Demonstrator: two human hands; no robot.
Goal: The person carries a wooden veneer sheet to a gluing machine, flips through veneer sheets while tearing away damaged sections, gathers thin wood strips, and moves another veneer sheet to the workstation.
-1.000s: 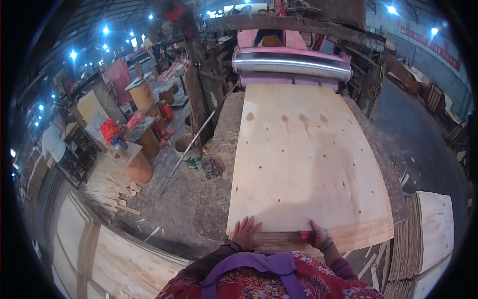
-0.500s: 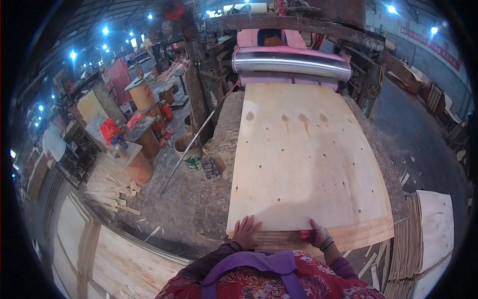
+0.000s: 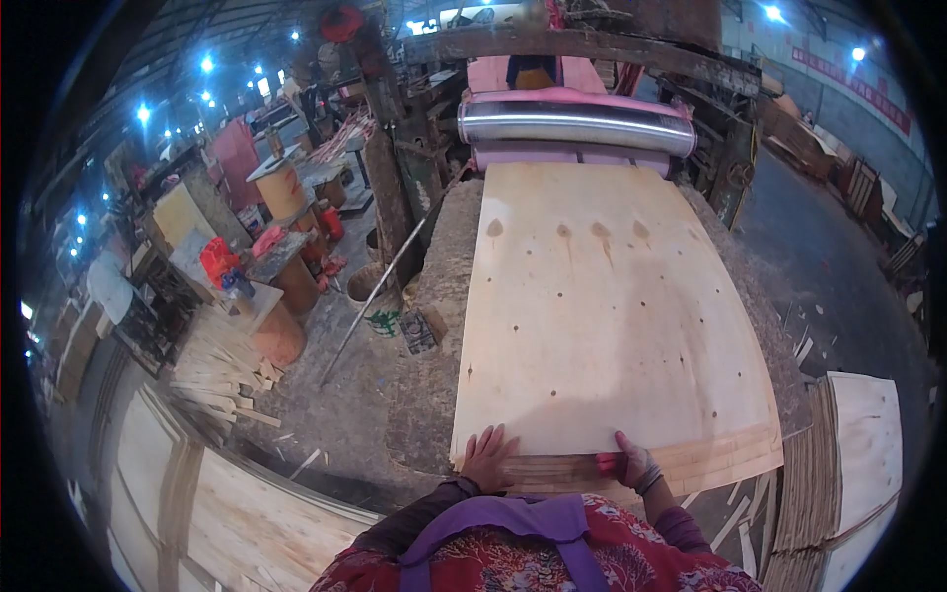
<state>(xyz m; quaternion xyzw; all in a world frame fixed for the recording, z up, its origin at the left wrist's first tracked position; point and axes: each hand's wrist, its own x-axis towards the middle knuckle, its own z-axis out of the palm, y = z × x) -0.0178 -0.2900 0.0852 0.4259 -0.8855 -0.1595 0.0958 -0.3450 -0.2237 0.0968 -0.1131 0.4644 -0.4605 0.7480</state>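
A large pale wood sheet (image 3: 602, 316) with knots and small dark holes lies on top of a stack of sheets (image 3: 720, 460). Its far end reaches a shiny metal roller (image 3: 577, 126) with pink edges. My left hand (image 3: 487, 458) rests with fingers spread on the near left edge of the top sheet. At the near edge further right is my right hand (image 3: 631, 466), with red on its fingertips. Its thumb lies over the top sheet and its other fingers are bent against the stack's side; whether they grip a sheet is unclear.
More sheets are stacked at the lower left (image 3: 266, 503) and lower right (image 3: 863, 444). A metal rod (image 3: 373, 296) leans near a bucket (image 3: 375, 301). Wood strips (image 3: 212, 365) lie on the floor. Beyond the roller a person (image 3: 533, 71) is partly visible; another person (image 3: 110, 286) is far left.
The view has shifted very slightly. Both hands have stayed at the near edge of the stack, and the top sheet has not visibly moved.
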